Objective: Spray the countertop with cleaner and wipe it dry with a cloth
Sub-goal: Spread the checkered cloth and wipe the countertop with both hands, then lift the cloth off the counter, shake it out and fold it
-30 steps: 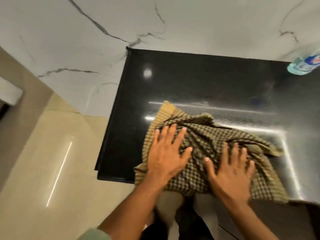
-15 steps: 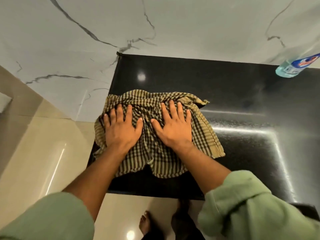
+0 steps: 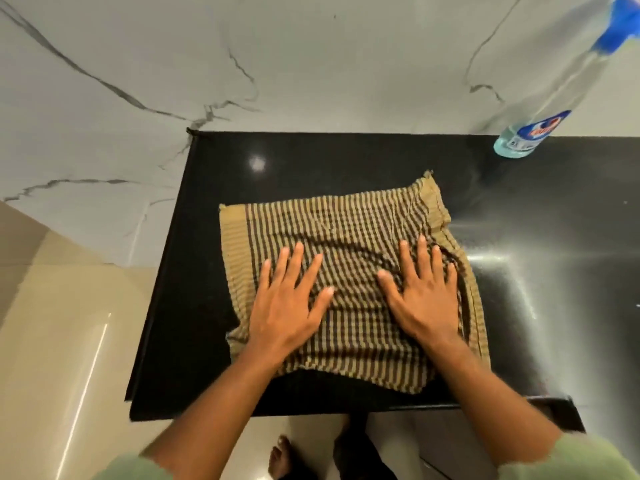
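A tan and dark checked cloth point(image 3: 346, 230) lies spread flat on the black polished countertop point(image 3: 540, 244), near its left end. My left hand point(image 3: 287, 306) presses palm-down on the cloth's left half, fingers spread. On the right half, my right hand point(image 3: 424, 292) lies the same way. Neither hand grips the fabric; both rest flat on top. A clear spray bottle point(image 3: 540, 123) of blue cleaner with a blue nozzle stands at the back right of the counter, against the wall.
A white marble wall point(image 3: 311, 64) with grey veins backs the counter. The counter's left edge point(image 3: 162, 282) and front edge drop to a glossy beige tiled floor point(image 3: 62, 358). My bare feet point(image 3: 282, 455) show below the front edge.
The cloth has gone from bunched near the front edge to spread flat, and it has shifted right from the left edge. Both hands moved with it, staying flat on top.
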A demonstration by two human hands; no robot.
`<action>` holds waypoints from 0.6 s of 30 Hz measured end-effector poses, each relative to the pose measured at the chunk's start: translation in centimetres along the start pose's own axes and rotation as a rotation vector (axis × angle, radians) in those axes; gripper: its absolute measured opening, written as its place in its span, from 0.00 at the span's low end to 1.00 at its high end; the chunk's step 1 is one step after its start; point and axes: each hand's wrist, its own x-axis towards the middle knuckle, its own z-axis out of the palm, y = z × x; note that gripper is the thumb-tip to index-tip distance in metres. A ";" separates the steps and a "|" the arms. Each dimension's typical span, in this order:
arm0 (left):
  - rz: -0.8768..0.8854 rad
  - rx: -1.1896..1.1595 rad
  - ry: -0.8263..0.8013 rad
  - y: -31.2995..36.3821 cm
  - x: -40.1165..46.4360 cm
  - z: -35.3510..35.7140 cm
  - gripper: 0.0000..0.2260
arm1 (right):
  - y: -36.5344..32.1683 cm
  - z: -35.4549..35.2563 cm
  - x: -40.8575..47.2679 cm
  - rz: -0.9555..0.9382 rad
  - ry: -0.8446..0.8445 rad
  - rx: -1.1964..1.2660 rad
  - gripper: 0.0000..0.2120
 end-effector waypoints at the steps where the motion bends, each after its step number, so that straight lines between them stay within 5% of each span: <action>1: 0.011 -0.026 -0.015 -0.3 -1.3 0.4 0.31 | 0.0 0.4 -1.3 0.000 -0.007 0.007 0.37; 4: -0.040 -0.335 0.062 -1.0 -3.7 -0.2 0.31 | -0.4 0.7 -4.4 0.011 0.026 0.147 0.35; 6: -0.181 -0.502 0.319 -1.7 -4.7 -1.8 0.23 | -0.4 -0.3 -5.2 0.098 0.171 0.427 0.32; 8: -0.411 -0.418 0.506 -3.4 -5.5 -3.5 0.21 | 0.5 -1.9 -5.3 0.238 0.389 0.554 0.25; 10: -0.639 -0.336 0.321 -5.9 -5.9 -4.2 0.30 | 1.9 -3.5 -4.7 0.430 0.433 0.458 0.23; 13: -0.727 -0.241 -0.039 -7.5 -5.7 -4.0 0.32 | 3.4 -5.2 -2.8 0.639 0.193 0.269 0.28; 16: -0.722 -0.348 -0.072 -6.6 -4.7 -5.0 0.17 | 4.1 -5.4 -0.9 0.656 0.033 0.180 0.22; 18: -0.761 -0.475 -0.056 -6.3 -4.1 -5.3 0.14 | 4.5 -5.7 -0.2 0.583 0.011 0.353 0.13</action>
